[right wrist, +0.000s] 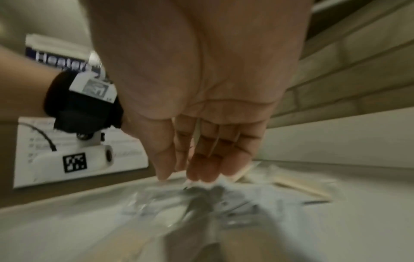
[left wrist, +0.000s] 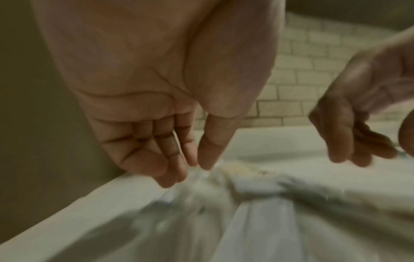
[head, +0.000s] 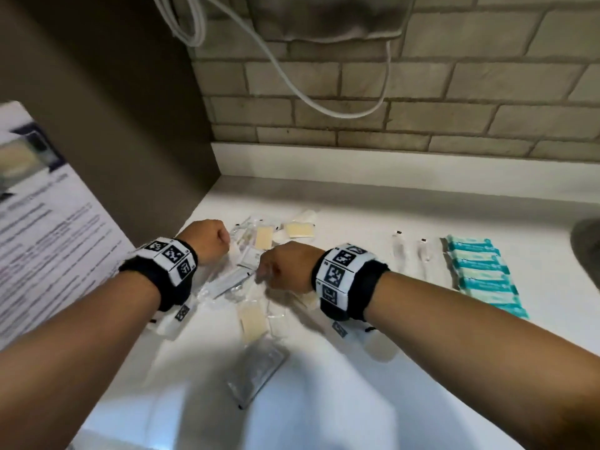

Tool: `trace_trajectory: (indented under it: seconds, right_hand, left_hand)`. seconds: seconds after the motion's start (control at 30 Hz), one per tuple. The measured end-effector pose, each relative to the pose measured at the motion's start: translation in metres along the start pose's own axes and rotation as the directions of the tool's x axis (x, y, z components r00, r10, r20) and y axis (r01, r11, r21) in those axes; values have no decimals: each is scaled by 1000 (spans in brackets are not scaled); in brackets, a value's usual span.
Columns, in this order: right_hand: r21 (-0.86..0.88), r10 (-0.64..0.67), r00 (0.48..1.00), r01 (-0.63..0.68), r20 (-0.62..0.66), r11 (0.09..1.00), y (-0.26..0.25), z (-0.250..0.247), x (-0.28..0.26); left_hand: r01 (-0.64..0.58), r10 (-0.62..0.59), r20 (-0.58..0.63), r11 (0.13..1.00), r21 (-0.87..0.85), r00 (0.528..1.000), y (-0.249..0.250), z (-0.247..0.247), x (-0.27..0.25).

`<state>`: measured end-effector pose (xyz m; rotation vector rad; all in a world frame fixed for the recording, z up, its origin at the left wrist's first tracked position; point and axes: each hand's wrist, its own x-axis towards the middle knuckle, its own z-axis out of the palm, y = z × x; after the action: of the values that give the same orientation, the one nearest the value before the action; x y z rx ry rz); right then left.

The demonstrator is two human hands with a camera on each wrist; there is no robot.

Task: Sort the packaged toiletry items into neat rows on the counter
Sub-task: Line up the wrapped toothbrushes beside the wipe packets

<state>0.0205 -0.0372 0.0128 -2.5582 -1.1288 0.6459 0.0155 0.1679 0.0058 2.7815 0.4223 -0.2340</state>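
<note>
A loose pile of clear-wrapped toiletry packets [head: 242, 274] lies on the white counter [head: 373, 368], with beige soap bars [head: 264, 238] among them. My left hand [head: 224, 243] is over the pile's left side. In the left wrist view its thumb and forefinger [left wrist: 199, 167] pinch the edge of a clear packet [left wrist: 201, 179]. My right hand [head: 261, 274] hovers over the pile's right side. Its fingers [right wrist: 201, 174] hang loosely down, their tips at the wrappers, and grip nothing that I can see. To the right, several teal packets [head: 483, 274] lie in a neat row, with two clear-wrapped items [head: 410, 253] beside them.
A silvery flat packet [head: 259, 368] lies alone near the front. A printed notice sheet [head: 48, 238] leans on the brown side wall at left. Behind the counter is a brick wall with a white cable [head: 292, 76] hanging. A dark basin edge [head: 587, 245] shows at far right.
</note>
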Motion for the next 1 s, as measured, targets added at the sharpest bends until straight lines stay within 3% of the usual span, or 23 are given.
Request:
trace_trajectory:
  seconds: [0.13,0.27,0.43,0.57,0.67,0.87,1.0]
  right_hand:
    - [-108,-40,996,48,79,993,-29,20,36]
    - [-229,-27,996,46,85,972,-33,30,44]
    - [-315,-71,997,75,24,946,-42,29,48]
    - [-331,-129,991,111,-34,937,-35,22,46]
    - [-171,-136,980,111,-143,979,-28,6,42]
    - [171,-92,891,186,-445,968,-35,-27,39]
    - [297,-8,775,251,-632,921,-40,-47,38]
  left_hand:
    - [62,-76,131,993,104,988,-31,15,-5]
    - [35,-38,99,999,34,994,-27,27,-6]
    - [47,-39,173,998,-43,984,-28,25,-6]
    - [68,-60,98,995,-79,993,-34,18,-2]
    - [82,-80,27,991,-101,996,-39,14,0]
    - [73,-99,-93,965,-253,991,-34,10,5]
    - [61,-102,-94,929,-364,990,-23,11,3]
